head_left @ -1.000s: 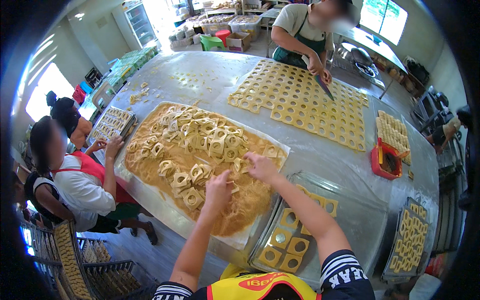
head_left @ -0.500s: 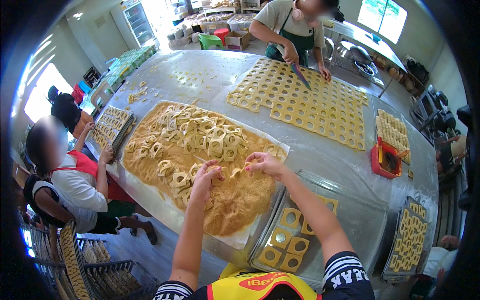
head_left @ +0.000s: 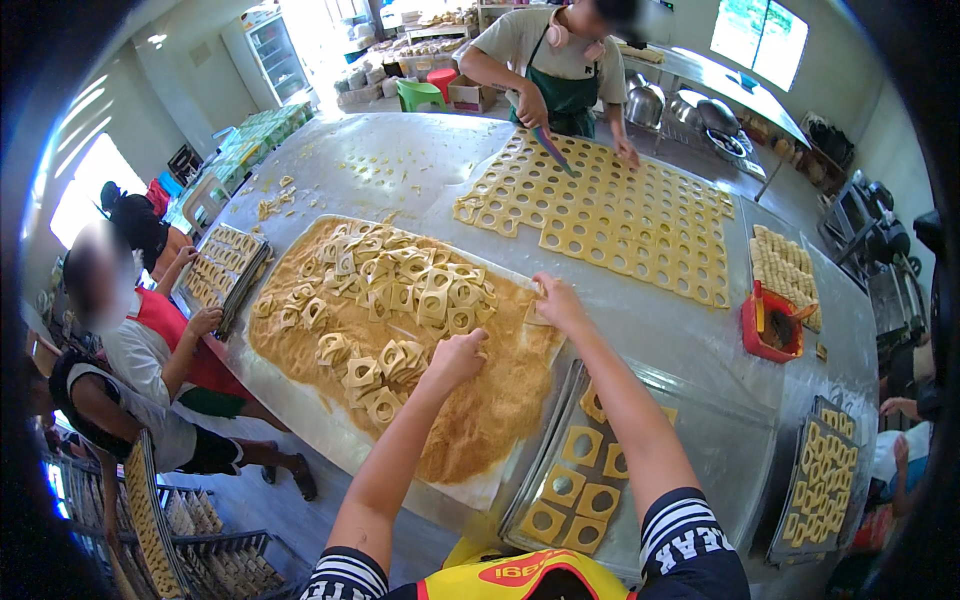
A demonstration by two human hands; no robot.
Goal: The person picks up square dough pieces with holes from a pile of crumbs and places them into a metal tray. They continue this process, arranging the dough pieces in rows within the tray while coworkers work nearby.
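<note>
From the head camera, the person's left hand (head_left: 457, 357) rests with fingers curled down into the heap of brown crumbs (head_left: 480, 420) spread over a white sheet (head_left: 330, 425) on the metal table (head_left: 690, 340); its grip looks loosely clenched among the crumbs, though whether it pinches a piece I cannot tell. Just left of that hand lies a cluster of square dough pieces with square holes (head_left: 385, 300), coated and piled across the upper half of the crumb bed. The right hand (head_left: 557, 303) sits at the bed's right edge, fingers bent onto a single dough square (head_left: 535, 314) there; the grip seems to close on that piece. Below the right forearm a shallow metal tray (head_left: 680, 470) holds a few crumbed squares (head_left: 570, 480) in its left part. Farther up the table lies a wide sheet of cut dough (head_left: 620, 215) full of square holes, where another person in a green apron (head_left: 560, 90) leans in with a tool. A red tub (head_left: 770, 330) stands at the right, and a filled tray (head_left: 820, 480) lies near the right edge. At the left, two more people work beside a tray of pieces (head_left: 220, 275).
</note>
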